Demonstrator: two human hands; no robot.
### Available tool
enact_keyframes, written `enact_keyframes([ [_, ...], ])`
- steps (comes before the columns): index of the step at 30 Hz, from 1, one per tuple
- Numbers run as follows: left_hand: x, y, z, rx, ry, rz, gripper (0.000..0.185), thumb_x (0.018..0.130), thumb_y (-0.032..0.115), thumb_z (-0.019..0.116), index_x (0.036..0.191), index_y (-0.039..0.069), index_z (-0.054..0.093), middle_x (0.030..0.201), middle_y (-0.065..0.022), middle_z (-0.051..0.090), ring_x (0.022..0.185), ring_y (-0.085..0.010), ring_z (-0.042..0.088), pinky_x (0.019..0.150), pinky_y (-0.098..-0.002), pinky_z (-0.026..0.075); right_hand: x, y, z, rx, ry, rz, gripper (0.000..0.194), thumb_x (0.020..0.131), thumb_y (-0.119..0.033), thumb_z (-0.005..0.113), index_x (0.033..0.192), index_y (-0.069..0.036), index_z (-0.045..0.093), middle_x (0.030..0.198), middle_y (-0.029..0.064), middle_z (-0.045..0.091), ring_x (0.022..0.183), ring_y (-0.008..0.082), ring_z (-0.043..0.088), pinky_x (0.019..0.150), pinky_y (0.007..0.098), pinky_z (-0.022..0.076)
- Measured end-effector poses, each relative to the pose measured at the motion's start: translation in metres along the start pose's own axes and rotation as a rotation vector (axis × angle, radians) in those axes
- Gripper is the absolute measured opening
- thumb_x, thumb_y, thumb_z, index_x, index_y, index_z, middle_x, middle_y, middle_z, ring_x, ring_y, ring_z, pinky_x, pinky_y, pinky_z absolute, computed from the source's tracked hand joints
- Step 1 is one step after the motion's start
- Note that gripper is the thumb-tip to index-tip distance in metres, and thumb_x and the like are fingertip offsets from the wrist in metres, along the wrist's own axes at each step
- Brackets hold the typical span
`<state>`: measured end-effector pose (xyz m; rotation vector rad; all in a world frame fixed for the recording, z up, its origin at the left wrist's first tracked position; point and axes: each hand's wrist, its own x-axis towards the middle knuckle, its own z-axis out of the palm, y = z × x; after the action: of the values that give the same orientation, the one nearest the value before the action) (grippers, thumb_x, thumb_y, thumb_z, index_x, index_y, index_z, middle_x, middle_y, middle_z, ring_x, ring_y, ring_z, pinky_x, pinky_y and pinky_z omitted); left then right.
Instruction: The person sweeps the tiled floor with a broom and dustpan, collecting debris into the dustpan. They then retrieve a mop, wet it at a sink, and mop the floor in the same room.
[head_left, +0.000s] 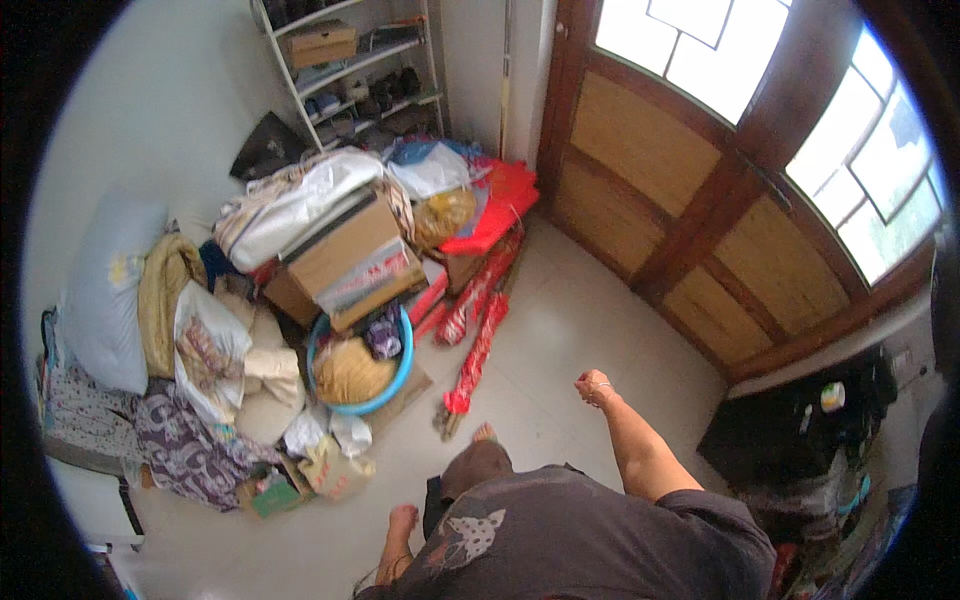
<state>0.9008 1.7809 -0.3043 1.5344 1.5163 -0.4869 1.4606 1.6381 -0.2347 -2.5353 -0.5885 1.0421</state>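
Observation:
My right hand (594, 388), a thin bracelet at its wrist, hangs over the pale tiled floor with its fingers curled; nothing is seen in it. My left hand (403, 517) is low beside my body, partly seen, and its fingers are hard to make out. Ahead of it lies a heap with a blue plastic basin (406, 360) holding a tan bundle (355, 371) and purple cloth. A cardboard box (349, 259) leans over the basin's far rim. Long rolls in red wrapping (477, 356) lie on the floor between the heap and my right hand.
Pillows (112, 292), patterned cloth (187, 450) and bags are piled along the left wall. A white shoe rack (360, 69) stands behind the heap. Wooden double doors (645, 150) with glass panes close off the far right. A black cabinet or table (780, 420) stands at right.

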Motion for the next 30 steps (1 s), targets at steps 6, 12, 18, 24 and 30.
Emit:
enact_keyframes([
  [6, 0.097, 0.306, -0.138, -0.565, 0.136, 0.567, 0.024, 0.079, 0.01, 0.051, 0.102, 0.002, 0.051, 0.083, -0.0066, 0.058, 0.073, -0.0124, 0.055, 0.064, -0.0243, 0.043, 0.163, -0.144, -0.127, 0.394, 0.25, -0.124, 0.025, 0.072, -0.024, 0.055, 0.085, -0.004, 0.062, 0.074, 0.0111, 0.063, 0.07, 0.0256, 0.06, 0.064, 0.035, 0.0468],
  [12, 0.144, 0.421, -0.171, -0.669, 0.309, 0.66, 0.021, 0.077, 0.009, 0.056, 0.097, 0.002, 0.053, 0.085, -0.0075, 0.059, 0.076, -0.0145, 0.055, 0.07, -0.0263, 0.044, 0.373, -0.303, -0.275, 0.244, 0.392, -0.355, 0.031, 0.073, -0.029, 0.057, 0.093, -0.005, 0.059, 0.085, 0.0137, 0.061, 0.083, 0.0264, 0.058, 0.072, 0.0335, 0.0452],
  [18, 0.134, 0.409, -0.083, -0.389, 0.329, -0.127, 0.011, 0.075, 0.017, 0.053, 0.076, 0.006, 0.055, 0.063, -0.0063, 0.055, 0.057, -0.0136, 0.052, 0.052, -0.0298, 0.042, 0.558, -0.487, -0.413, 0.058, 0.607, -0.526, 0.047, 0.075, -0.034, 0.056, 0.107, 0.0, 0.049, 0.096, 0.0147, 0.058, 0.092, 0.0298, 0.054, 0.08, 0.0349, 0.0426],
  [24, 0.121, 0.433, 0.02, -0.902, 0.312, -0.272, 0.024, 0.077, 0.023, 0.053, 0.096, 0.009, 0.055, 0.065, -0.0059, 0.057, 0.048, -0.012, 0.049, 0.043, -0.0262, 0.04, 0.656, -0.616, -0.496, 0.316, 0.835, -0.573, 0.054, 0.071, -0.034, 0.061, 0.107, 0.002, 0.044, 0.1, 0.022, 0.054, 0.094, 0.0347, 0.052, 0.078, 0.0398, 0.0416],
  [30, 0.156, 0.511, -0.001, -0.899, 0.368, -0.091, 0.021, 0.074, 0.022, 0.053, 0.089, 0.008, 0.056, 0.065, -0.0078, 0.058, 0.054, -0.0164, 0.052, 0.049, -0.0286, 0.041, 0.701, -0.648, -0.511, 0.436, 0.867, -0.683, 0.026, 0.074, -0.022, 0.058, 0.091, -0.004, 0.051, 0.081, 0.0184, 0.058, 0.076, 0.0372, 0.055, 0.067, 0.0435, 0.0429],
])
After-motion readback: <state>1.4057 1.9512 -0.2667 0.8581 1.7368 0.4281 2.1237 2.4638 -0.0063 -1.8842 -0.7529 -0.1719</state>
